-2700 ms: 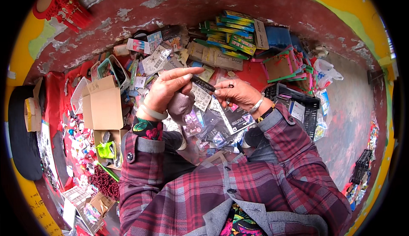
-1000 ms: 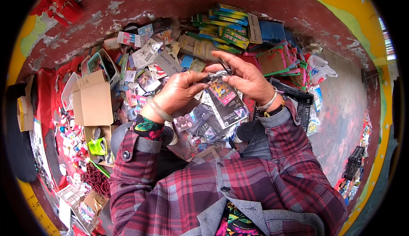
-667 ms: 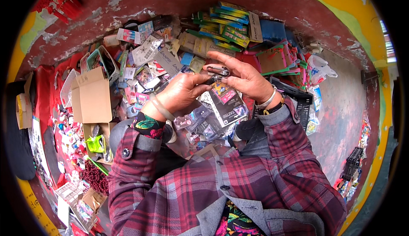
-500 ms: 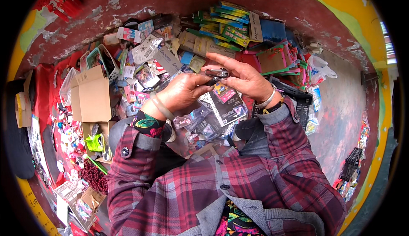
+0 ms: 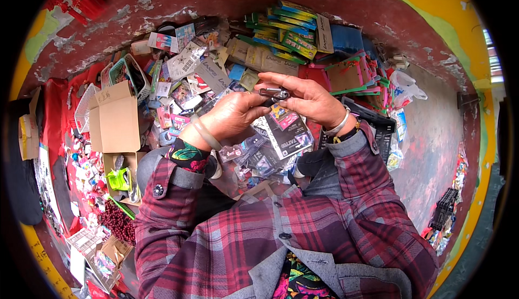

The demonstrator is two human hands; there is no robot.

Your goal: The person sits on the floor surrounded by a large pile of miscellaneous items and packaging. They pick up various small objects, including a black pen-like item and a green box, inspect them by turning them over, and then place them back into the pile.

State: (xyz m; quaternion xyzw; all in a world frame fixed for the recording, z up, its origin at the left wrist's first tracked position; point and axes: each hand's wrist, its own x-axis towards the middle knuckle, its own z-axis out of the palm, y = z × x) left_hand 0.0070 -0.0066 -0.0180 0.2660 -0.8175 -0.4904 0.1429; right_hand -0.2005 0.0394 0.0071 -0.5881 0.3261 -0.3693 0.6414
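Observation:
In front of me, above the heap of packets, my left hand pinches the left end of a small shiny dark metal object between thumb and fingers. It looks like a clip or carabiner, but its exact kind is too small to tell. From the other side my right hand holds it too, thumb below and longer fingers reaching over the top. Directly underneath lies a black-and-white printed packet with a colourful picture. Smaller plastic-wrapped packets are piled beside it.
An open cardboard box stands at left, near a green-rimmed basket and dark red beads. Blue-yellow boxes are stacked at the back. Pink-edged boards and a black crate sit at right.
The fingers of my right hand have come down slightly over the metal object. My left hand stays almost still, and the surrounding things have not moved.

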